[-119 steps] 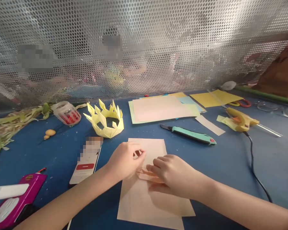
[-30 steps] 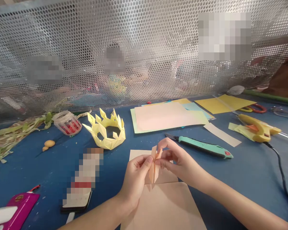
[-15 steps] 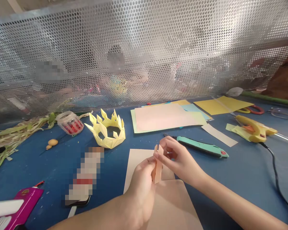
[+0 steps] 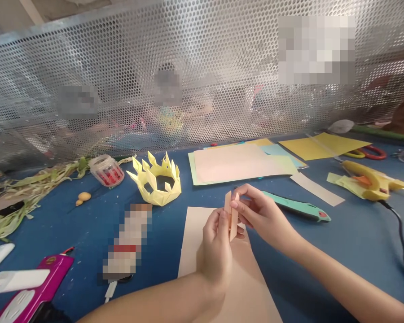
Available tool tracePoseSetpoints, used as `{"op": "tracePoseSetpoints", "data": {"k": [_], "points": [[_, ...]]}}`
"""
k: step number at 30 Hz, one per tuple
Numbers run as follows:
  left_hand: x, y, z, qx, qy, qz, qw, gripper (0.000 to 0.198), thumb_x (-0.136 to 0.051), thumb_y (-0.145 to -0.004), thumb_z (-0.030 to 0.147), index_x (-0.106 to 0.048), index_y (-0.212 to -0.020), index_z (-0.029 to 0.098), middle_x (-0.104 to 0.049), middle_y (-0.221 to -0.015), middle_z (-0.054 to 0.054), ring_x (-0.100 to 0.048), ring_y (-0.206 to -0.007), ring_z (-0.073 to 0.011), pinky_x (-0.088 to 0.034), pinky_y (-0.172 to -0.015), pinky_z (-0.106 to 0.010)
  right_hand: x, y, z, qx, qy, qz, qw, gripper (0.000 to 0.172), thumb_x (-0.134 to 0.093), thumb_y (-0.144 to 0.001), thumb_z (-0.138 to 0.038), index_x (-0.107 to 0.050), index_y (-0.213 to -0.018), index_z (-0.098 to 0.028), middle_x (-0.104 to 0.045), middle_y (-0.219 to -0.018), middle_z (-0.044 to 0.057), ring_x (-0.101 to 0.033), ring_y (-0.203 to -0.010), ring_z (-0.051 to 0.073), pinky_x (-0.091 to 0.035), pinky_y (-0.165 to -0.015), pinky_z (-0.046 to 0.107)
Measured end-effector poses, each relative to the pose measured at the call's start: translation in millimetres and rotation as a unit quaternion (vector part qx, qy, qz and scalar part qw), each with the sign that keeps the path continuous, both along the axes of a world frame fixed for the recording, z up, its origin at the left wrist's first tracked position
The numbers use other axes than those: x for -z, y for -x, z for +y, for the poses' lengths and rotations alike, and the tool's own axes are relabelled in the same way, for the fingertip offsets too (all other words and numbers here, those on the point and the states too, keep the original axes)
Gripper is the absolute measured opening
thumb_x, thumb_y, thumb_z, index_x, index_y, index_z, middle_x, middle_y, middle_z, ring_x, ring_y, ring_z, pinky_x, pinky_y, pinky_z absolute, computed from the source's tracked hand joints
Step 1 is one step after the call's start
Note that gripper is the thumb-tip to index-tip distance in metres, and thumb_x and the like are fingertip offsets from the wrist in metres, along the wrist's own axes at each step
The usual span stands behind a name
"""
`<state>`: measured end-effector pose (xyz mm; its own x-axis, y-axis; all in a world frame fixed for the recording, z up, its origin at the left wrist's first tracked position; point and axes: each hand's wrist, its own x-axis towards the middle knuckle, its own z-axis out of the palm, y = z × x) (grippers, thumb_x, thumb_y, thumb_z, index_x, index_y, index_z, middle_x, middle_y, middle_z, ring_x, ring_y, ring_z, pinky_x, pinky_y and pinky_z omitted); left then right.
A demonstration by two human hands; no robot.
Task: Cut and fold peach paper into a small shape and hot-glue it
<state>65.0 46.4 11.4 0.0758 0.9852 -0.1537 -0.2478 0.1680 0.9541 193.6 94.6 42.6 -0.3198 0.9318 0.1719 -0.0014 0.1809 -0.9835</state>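
A narrow folded strip of peach paper stands upright between my hands. My left hand pinches it from the left, the thumb on its face. From the right, my right hand grips its upper part between thumb and fingertips. Beneath both hands lies a large peach sheet on the blue table. A teal cutter rests just beyond my right hand. To the left of the sheet, a folded yellow paper crown stands on the table.
Stacked coloured sheets lie at the back, near a perforated metal screen. On the right are a yellow glue gun with its cord and scissors. A phone, magenta device and red-filled jar occupy the left.
Both hands have moved slightly right and up with the folded strip. The strip is turned, and its two layers stand apart at the top. The view has shifted a little.
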Motion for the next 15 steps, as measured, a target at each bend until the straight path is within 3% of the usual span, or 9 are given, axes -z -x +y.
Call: {"op": "tracePoseSetpoints", "data": {"k": [7,11,15], "points": [[-12.4,15.4,5.2,-0.005,-0.055,-0.027,0.998,0.034,-0.058,-0.102,0.048,-0.075,-0.091,0.02,-0.067,-0.085,-0.004,-0.061,-0.086,-0.0195,-0.049,-0.085,-0.028,-2.6,-3.4,1.4,-0.027,-0.019,-0.023,0.999,0.035,-0.062,-0.097,-0.052,-0.054,-0.082,-0.022,-0.056,-0.08,-0.002,-0.048,-0.06,0.01,-0.046,-0.055,0.027],[-8.7,22.5,5.4,-0.009,-0.036,-0.031,0.999,0.032,-0.063,-0.099,0.048,-0.079,-0.103,0.02,-0.07,-0.092,-0.005,-0.062,-0.092,-0.0213,-0.047,-0.09,-0.03,-0.8,-1.2,1.2,-0.009,-0.068,-0.051,0.996,0.027,-0.055,-0.102,-0.042,-0.058,-0.084,-0.022,-0.053,-0.087,0.0,-0.052,-0.066,0.011,-0.047,-0.055,0.026],[-3.3,28.0,6.5,-0.016,-0.024,-0.044,0.999,0.034,-0.066,-0.097,0.051,-0.079,-0.097,0.02,-0.069,-0.092,-0.004,-0.06,-0.093,-0.021,-0.046,-0.091,-0.03,-0.7,-0.4,0.4,-0.015,-0.142,-0.087,0.986,0.02,-0.05,-0.102,-0.029,-0.066,-0.093,-0.022,-0.055,-0.096,0.005,-0.059,-0.073,0.014,-0.054,-0.057,0.027]]}}
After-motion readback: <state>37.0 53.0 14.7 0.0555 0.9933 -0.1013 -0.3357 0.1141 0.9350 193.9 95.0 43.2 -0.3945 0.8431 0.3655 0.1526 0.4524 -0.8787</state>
